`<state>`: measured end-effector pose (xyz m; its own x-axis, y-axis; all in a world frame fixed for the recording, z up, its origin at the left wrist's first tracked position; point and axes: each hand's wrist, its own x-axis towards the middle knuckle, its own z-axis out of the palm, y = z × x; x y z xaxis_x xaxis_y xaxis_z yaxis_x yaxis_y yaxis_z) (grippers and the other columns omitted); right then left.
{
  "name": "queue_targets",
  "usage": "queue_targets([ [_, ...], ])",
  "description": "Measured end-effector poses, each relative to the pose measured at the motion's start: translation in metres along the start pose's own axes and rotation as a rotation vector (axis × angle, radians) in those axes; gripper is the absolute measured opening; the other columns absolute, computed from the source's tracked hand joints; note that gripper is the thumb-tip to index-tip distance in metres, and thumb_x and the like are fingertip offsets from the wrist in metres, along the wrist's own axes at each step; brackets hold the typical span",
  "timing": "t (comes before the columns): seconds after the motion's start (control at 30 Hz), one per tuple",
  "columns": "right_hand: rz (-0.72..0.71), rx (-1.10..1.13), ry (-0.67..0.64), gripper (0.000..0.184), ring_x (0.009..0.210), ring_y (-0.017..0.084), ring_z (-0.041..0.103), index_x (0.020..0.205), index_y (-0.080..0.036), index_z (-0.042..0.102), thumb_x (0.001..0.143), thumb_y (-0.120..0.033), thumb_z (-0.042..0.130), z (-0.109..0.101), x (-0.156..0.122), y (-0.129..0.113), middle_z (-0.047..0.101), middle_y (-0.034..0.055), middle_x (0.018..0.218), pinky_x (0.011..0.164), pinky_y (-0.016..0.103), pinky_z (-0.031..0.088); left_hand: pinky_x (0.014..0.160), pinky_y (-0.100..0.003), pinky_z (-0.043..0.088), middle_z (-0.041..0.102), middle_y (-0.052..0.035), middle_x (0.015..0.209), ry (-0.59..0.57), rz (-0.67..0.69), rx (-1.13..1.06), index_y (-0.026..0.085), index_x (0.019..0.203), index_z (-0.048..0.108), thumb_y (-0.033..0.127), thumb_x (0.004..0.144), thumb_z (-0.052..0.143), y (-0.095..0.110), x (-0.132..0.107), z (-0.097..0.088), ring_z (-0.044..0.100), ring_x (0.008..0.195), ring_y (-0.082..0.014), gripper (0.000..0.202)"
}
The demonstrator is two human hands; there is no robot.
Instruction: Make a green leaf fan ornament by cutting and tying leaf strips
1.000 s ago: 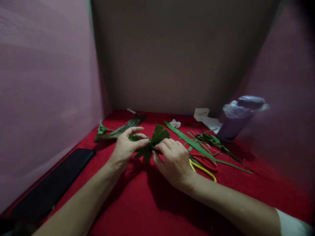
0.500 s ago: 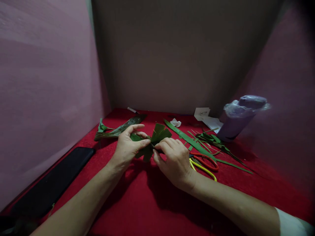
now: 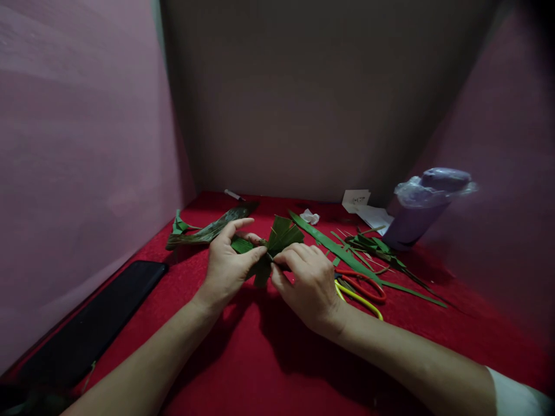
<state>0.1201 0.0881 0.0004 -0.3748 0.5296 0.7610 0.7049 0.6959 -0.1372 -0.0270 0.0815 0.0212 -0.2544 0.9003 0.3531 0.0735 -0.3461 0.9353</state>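
Both hands are on a folded green leaf piece (image 3: 277, 242) roughly mid-table, a bit toward the back edge of the red-covered table (image 3: 269, 358). The left hand (image 3: 228, 263) has it pinched between thumb and the curled fingers, with the index finger sticking out straight over the top, not gripping anything. The right hand (image 3: 306, 277) comes in from the other side, fingertips bunched down tight on the same leaf piece right where the left thumb is, so the two hands are basically touching there. The leaf fans out in flat blades above the pinch point, and a darker bit hangs below between the hands.

Other stuff around: just right of the right hand there's a pair of scissors (image 3: 362, 292) with one red and one yellow handle loop, lying flat, partly tucked behind the wrist. A long green leaf strip (image 3: 329, 245) runs diagonally from the back toward the scissors, and there's a pile of leaf trimmings (image 3: 375, 248) beyond that. Toward the back right corner sits a purple container (image 3: 416, 214) with plastic wrap over its top, with some white paper (image 3: 366, 211) beside it. Behind the left hand lies a long dark leaf (image 3: 208, 231). Along the left edge is a black phone (image 3: 93, 326), well apart from the hands.
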Motion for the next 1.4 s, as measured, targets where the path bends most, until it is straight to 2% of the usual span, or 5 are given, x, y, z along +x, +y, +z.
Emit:
queue_targets([
  [0.23,0.037,0.041,0.011,0.012,0.066,0.015,0.053,0.069,-0.017,0.060,0.079,-0.020,0.056,0.0009,-0.0001,-0.0017,0.061,0.0022,0.068,0.068,0.029,0.036,0.068,-0.026,0.050,0.061,0.0006,0.077,0.025,0.075,0.114,0.018,0.106,0.056,0.017,0.063,0.069,0.0004,-0.0026,0.0021,0.060,0.070,-0.0133,0.045],
  [0.4,0.031,0.051,0.011,0.011,0.067,0.015,0.053,0.069,-0.017,0.060,0.079,-0.020,0.056,0.0009,0.0001,-0.0017,0.061,0.0023,0.069,0.067,0.029,0.035,0.068,-0.027,0.050,0.060,0.0003,0.078,0.007,0.054,0.101,0.018,0.108,0.054,0.018,0.064,0.068,0.0000,-0.0017,0.0014,0.060,0.070,-0.0133,0.046],
  [0.8,0.015,0.041,0.016,0.011,0.068,0.016,0.053,0.069,-0.017,0.060,0.079,-0.017,0.054,0.0038,-0.0006,0.0000,0.061,0.0028,0.070,0.066,0.029,0.036,0.072,-0.026,0.048,0.063,0.0002,0.080,0.033,0.125,0.158,0.020,0.106,0.057,0.017,0.065,0.067,-0.0056,-0.0038,0.0019,0.061,0.076,-0.0140,0.043],
  [1.13,0.025,0.037,0.040,0.008,0.071,0.017,0.054,0.074,-0.017,0.061,0.080,-0.020,0.056,0.0059,-0.0019,0.0025,0.062,0.0032,0.073,0.068,0.029,0.037,0.067,-0.026,0.050,0.063,-0.0006,0.081,0.039,0.007,0.023,0.018,0.105,0.057,0.021,0.063,0.070,-0.0018,-0.0018,0.0014,0.061,0.072,-0.0140,0.044],
  [1.4,0.035,0.032,0.017,0.010,0.072,0.016,0.054,0.077,-0.018,0.062,0.082,-0.024,0.056,0.0084,-0.0038,0.0032,0.062,0.0031,0.075,0.067,0.028,0.037,0.056,-0.022,0.048,0.061,0.0031,0.072,0.038,-0.129,-0.095,0.016,0.099,0.056,0.020,0.055,0.075,-0.0022,0.0028,-0.0002,0.057,0.057,-0.0091,0.048],
])
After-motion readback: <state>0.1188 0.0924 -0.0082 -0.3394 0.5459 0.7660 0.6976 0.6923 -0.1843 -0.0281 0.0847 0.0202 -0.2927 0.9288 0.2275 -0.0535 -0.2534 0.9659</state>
